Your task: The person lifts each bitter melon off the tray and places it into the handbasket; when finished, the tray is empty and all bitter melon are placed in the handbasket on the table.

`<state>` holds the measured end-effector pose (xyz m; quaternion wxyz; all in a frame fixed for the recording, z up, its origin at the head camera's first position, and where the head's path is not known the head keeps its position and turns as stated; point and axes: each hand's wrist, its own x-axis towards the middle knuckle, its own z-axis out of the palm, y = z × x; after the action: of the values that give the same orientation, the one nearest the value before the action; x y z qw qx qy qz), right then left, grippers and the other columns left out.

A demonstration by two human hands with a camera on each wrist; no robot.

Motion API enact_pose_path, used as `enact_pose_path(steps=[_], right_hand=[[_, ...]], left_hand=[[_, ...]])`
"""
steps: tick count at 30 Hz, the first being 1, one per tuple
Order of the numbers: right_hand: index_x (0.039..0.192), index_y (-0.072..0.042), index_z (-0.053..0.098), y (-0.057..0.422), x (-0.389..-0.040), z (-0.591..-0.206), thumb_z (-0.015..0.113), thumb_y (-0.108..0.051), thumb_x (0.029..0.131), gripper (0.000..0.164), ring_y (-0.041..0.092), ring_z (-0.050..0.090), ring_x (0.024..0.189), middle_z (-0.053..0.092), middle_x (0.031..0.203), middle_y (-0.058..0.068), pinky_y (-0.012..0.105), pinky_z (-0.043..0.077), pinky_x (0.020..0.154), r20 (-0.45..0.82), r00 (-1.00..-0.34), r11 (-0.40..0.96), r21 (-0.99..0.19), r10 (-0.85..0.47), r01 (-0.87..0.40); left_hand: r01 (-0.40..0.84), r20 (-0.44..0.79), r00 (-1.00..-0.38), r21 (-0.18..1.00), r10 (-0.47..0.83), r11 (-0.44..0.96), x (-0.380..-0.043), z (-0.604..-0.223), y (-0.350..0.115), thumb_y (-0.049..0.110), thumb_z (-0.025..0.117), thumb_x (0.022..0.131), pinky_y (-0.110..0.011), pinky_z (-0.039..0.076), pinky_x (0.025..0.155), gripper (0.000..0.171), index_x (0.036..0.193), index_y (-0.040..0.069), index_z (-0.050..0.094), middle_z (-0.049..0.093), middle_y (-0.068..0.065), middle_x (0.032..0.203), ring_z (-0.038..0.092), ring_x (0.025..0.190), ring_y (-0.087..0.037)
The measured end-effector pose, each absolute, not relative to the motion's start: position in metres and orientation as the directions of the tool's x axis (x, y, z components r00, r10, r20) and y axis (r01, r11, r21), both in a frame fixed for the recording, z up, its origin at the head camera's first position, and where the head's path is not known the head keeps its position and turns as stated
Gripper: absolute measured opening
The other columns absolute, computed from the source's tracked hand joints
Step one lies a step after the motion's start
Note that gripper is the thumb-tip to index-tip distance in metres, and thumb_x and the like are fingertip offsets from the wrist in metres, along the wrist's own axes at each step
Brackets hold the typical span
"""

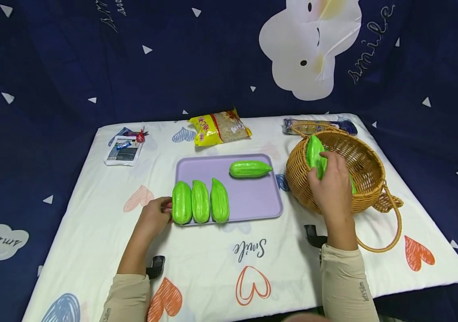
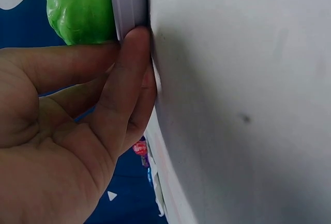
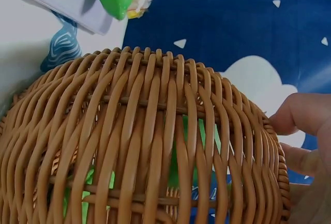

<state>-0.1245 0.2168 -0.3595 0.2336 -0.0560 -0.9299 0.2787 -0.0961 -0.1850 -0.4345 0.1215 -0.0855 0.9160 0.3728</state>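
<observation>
My right hand (image 1: 333, 181) grips a ridged green toy gourd (image 1: 315, 152) at the mouth of a wicker basket (image 1: 301, 179). The gourd stands tilted, tip up, inside the near-left rim. More green shows below my fingers and through the weave in the right wrist view, where the basket hides most of the grip. At the left edge of a lilac tray (image 1: 253, 201), my left hand (image 2: 77, 110) pinches the rim with its fingertips, close beside a gourd (image 1: 182, 202). Two more gourds stand in a row with it, and another gourd (image 1: 250, 169) lies sideways at the tray's back right.
Behind the tray lies a yellow snack bag (image 1: 220, 128). A long packet (image 1: 321, 126) sits behind the basket, and small packets (image 1: 124, 150) lie at the back left. The basket's handle (image 1: 397, 228) hangs over the cloth on the right.
</observation>
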Motion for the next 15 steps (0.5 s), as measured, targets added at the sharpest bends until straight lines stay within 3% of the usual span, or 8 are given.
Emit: enact_pose_path(steps=[7,11,15], right_hand=[[0.121,0.003,0.058,0.206,-0.126,-0.367,0.059,-0.004,0.085,0.036,0.042,0.044,0.123,0.050,0.133,0.022,0.054,0.034,0.102,0.524,-0.839,0.816,-0.543,0.147,-0.196],[0.119,0.003,0.060,0.182,-0.125,-0.371,0.061,-0.002,0.084,0.035,0.039,0.044,0.124,0.051,0.132,0.021,0.053,0.036,0.103,0.578,-0.816,0.780,-0.514,0.007,-0.358],[0.122,-0.001,0.059,0.147,-0.120,-0.378,0.063,-0.007,0.085,0.038,0.036,0.048,0.122,0.055,0.129,0.018,0.049,0.039,0.103,0.506,-0.840,0.749,-0.476,-0.195,-0.461]], left_hand=[[-0.248,-0.288,-0.955,0.662,-0.065,0.707,-0.096,-0.433,-0.184,0.002,0.053,0.093,-0.043,0.045,0.087,0.041,0.133,-0.005,0.054,0.064,-0.020,0.111,0.057,0.099,-0.031],[-0.242,-0.283,-0.957,0.661,-0.063,0.710,-0.095,-0.433,-0.184,0.002,0.053,0.093,-0.044,0.044,0.087,0.041,0.133,-0.004,0.054,0.064,-0.019,0.110,0.057,0.098,-0.030],[-0.244,-0.284,-0.957,0.663,-0.063,0.708,-0.095,-0.432,-0.185,0.002,0.052,0.092,-0.043,0.044,0.087,0.042,0.134,-0.004,0.054,0.064,-0.019,0.109,0.057,0.098,-0.030]])
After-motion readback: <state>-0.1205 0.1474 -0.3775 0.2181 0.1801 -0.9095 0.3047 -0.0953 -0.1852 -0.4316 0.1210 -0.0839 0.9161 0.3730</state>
